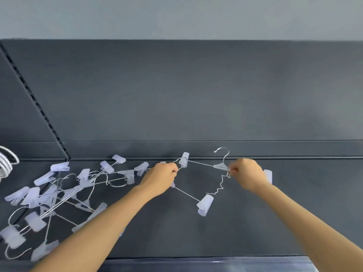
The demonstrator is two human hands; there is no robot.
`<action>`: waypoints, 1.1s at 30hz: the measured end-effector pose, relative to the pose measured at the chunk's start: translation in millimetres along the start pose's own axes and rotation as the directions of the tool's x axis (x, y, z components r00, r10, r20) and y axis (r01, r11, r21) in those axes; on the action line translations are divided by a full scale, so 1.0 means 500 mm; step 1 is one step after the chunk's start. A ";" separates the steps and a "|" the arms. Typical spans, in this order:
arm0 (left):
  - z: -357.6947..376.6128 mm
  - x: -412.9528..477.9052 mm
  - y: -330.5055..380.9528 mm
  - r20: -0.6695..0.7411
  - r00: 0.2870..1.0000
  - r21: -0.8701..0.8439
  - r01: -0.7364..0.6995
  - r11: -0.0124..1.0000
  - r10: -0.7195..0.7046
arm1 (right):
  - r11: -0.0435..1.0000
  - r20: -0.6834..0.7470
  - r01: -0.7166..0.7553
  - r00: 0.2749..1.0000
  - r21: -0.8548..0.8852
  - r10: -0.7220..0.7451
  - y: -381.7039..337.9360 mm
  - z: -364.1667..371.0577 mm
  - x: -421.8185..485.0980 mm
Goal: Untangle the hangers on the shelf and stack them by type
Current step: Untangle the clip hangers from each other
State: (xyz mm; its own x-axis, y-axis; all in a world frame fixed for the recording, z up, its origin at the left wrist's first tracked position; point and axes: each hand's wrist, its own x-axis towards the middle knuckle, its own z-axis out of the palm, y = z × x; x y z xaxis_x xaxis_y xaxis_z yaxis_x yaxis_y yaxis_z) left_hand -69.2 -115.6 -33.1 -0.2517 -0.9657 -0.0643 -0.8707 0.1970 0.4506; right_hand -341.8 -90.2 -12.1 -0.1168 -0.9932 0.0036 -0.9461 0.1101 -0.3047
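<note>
Item: clip hanger [221, 166], thin wire with translucent plastic clips, at the middle of the shelf [255, 222], with the tangled heap [59, 193] to your left. Your left hand [163, 177] pinches a neighbouring wire hook [180, 158]. Your right hand [248, 173] pinches the hanger's plastic centre piece, where a kinked string [219, 187] dangles. Probably light, springy and snag-prone. Grip the centre or the hook, never a clip.

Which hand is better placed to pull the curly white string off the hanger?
Right hand: its fingertips pinch where the curly white string meets the clear-clipped wire hanger; the left hand grips a metal hook farther away.
</note>
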 end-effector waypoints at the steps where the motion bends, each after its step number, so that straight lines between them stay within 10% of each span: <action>1: 0.002 -0.002 0.011 0.000 1.000 0.000 0.002 1.000 -0.002 | 1.000 -0.033 -0.017 0.999 0.011 0.018 0.002 -0.007 -0.005; 18: 0.014 -0.006 0.034 0.007 0.981 -0.002 -0.194 0.981 0.194 | 0.919 -0.025 -0.094 0.993 0.384 0.112 0.038 -0.039 -0.036; 24: -0.026 -0.027 -0.039 0.289 0.941 0.149 -0.226 0.963 0.176 | 0.874 0.042 -0.065 0.998 0.481 0.052 -0.015 -0.010 -0.050; 33: 0.026 -0.048 -0.013 0.018 0.966 0.401 -0.242 0.884 0.256 | 0.888 0.033 0.007 0.999 0.461 -0.025 -0.063 0.033 -0.091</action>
State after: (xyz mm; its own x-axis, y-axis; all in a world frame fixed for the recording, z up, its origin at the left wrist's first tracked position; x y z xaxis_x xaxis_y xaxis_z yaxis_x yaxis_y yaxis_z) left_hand -63.3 -91.6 -46.0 -0.4740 -0.8797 0.0374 -0.8779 0.4754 0.0569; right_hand -301.8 -48.9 -18.2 -0.0830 -0.9963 -0.0202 -0.7013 0.0728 -0.7091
